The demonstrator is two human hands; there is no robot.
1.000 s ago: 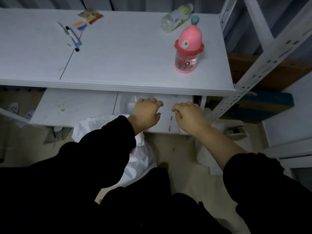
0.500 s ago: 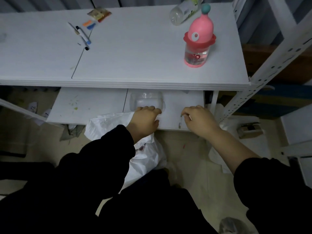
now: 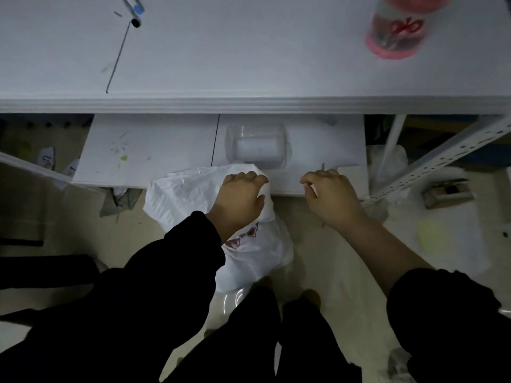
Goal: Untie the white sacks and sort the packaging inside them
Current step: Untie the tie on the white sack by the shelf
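A white sack [image 3: 177, 197] with red print stands on the floor against the lower shelf [image 3: 154, 145]. My left hand [image 3: 237, 200] rests on the sack's top, knuckles up and fingers loosely curled over its upper fold. My right hand [image 3: 329, 194] hovers at the lower shelf's front edge to the right of the sack, its fingers also loosely curled, and I see nothing in it. A clear plastic tray [image 3: 257, 146] lies on the lower shelf just beyond both hands, touched by neither.
A pink bottle [image 3: 392, 31] stands at the right on the white upper tabletop [image 3: 249, 51], and markers [image 3: 135, 12] lie at its left. A perforated metal rack post [image 3: 442, 158] slants at the right. More white plastic [image 3: 387, 161] and a small box [image 3: 445, 192] lie on the floor beyond it.
Both hands have drawn back from the clear tray on the lower shelf to the shelf's front edge. My left hand now lies on the sack. The view has tilted down and closer.
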